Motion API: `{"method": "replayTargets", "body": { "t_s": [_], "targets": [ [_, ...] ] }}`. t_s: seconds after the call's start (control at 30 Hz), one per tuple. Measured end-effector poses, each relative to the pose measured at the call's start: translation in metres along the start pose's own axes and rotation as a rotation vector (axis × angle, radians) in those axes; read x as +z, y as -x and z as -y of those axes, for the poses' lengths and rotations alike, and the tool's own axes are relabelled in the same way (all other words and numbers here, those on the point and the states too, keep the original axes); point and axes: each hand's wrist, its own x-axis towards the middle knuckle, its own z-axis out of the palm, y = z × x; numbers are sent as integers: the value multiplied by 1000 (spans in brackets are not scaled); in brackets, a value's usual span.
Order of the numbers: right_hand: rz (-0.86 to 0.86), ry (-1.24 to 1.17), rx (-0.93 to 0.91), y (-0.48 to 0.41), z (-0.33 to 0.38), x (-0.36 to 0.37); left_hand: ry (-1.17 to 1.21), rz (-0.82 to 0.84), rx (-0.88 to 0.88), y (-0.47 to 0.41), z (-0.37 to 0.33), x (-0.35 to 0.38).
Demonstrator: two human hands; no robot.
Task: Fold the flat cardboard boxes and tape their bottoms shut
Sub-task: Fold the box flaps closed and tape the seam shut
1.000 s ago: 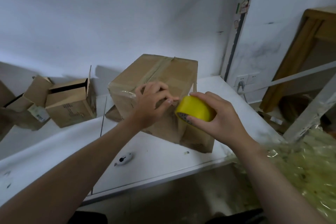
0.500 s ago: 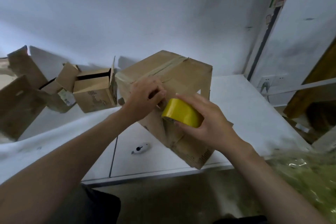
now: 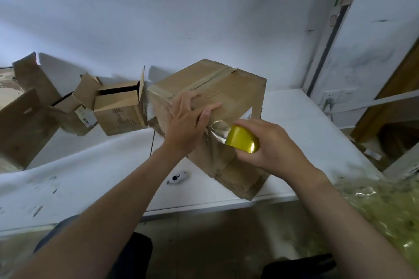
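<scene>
Cardboard box (image 3: 226, 95) is standing tilted on the white desk (image 3: 306, 124), its lowest corner reaching the desk's front edge. It is plain brown and scuffed, with dark print showing along the bottom edge and a small white label on the right-hand face. A glossy taped seam is running across the upward face, wrinkled at the far end, and folding down over the near-left edge.

Left hand (image 3: 184, 124) is lying against the box at that edge. Its fingers (image 3: 191, 98) are stretched out and pressing on the cardboard, and the thumb is bearing down on the tape.

Right hand (image 3: 274, 152) is curling round a yellow tape roll (image 3: 242, 142), gripping it just off the box's near face. A short tape strip (image 3: 217, 130), shiny and creased, is stretching from the roll to the spot under the left thumb.

To the left, a small open box (image 3: 118, 112) is lying on its side just beside the big one; whether they are touching, cannot tell. Past it, a flapped box (image 3: 76, 106) and a larger opened box (image 3: 22, 129) are sitting near the wall with flaps splayed.

A small white cutter (image 3: 178, 177) is lying on the desk near the box's front, beside the left forearm. A crumpled heap of clear film (image 3: 385, 215) is filling the lower right. A wall socket (image 3: 332, 97) is showing beyond the desk's right end.
</scene>
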Motion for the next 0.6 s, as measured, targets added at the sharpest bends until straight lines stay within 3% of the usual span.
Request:
{"method": "replayTargets", "body": {
  "t_s": [0.1,0.3,0.6],
  "targets": [
    [14,25,48,-1,-13,2,65,22,-92,9,-5,9],
    [70,-26,35,-1,-20,23,21,-213,95,12,0,15],
    [154,-55,-96,8,-9,17,279,-194,181,23,4,6]
  ]
}}
